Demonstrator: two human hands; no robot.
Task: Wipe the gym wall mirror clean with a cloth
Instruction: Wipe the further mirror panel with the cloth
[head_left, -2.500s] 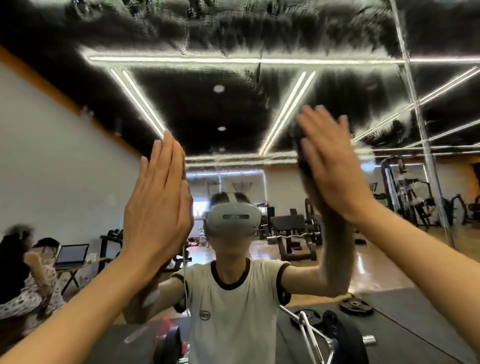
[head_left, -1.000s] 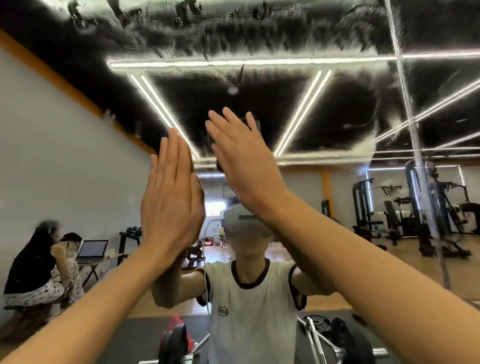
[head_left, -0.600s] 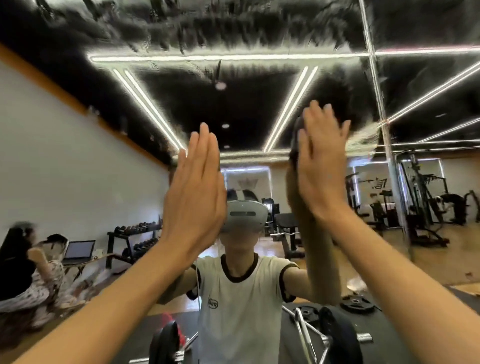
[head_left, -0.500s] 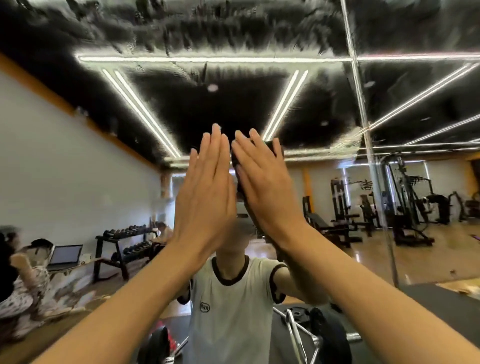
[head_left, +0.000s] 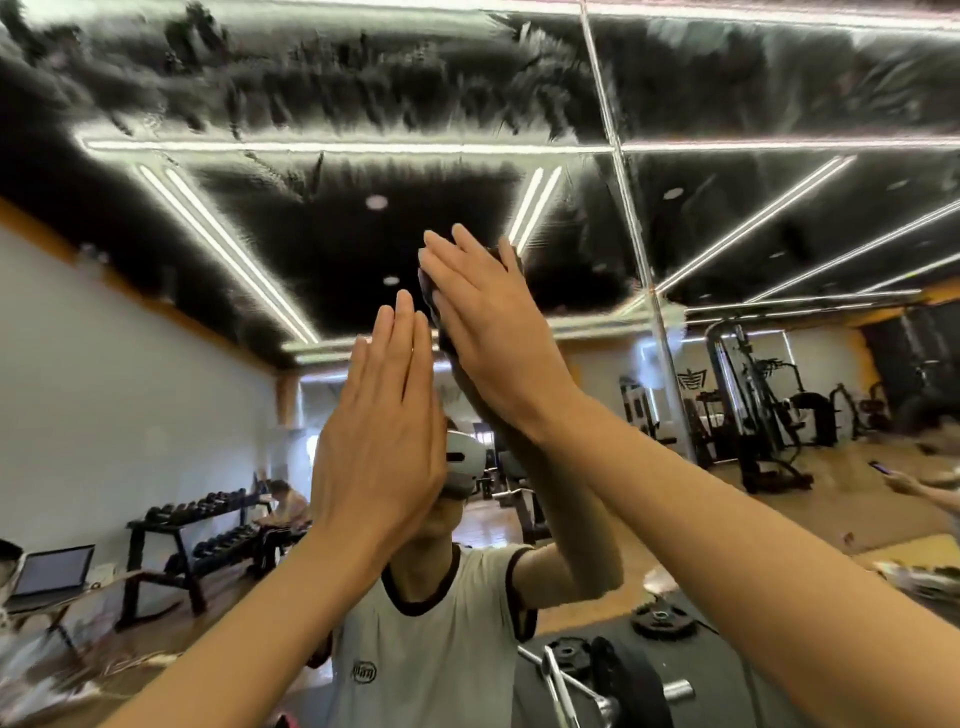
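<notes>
While both palms are raised flat against the glass, this is how it looks from beside the person:

Right hand: right hand (head_left: 493, 332) has its fingers straight and close together, pressing a dark cloth (head_left: 430, 301) onto the mirror (head_left: 322, 249); nothing is curled round the cloth, so flat pressure seems to be what holds it there.

Cloth: mostly hidden under that palm, only a dark edge showing at its 9 o'clock side.

Left hand: left hand (head_left: 384, 441) lies at 7 o'clock from the right one, just beside it, fingers straight and together, holding nothing; it looks like a brace for balance while the other hand rubs.

Mirror: streaky smears cover the upper glass toward 12 o'clock, so I judge plenty of wiping is left up there.

Seam: a vertical seam (head_left: 631, 218) runs at 3 o'clock from the hands.

Count: two hands, one cloth, one seam splitting two panes in view.
</notes>
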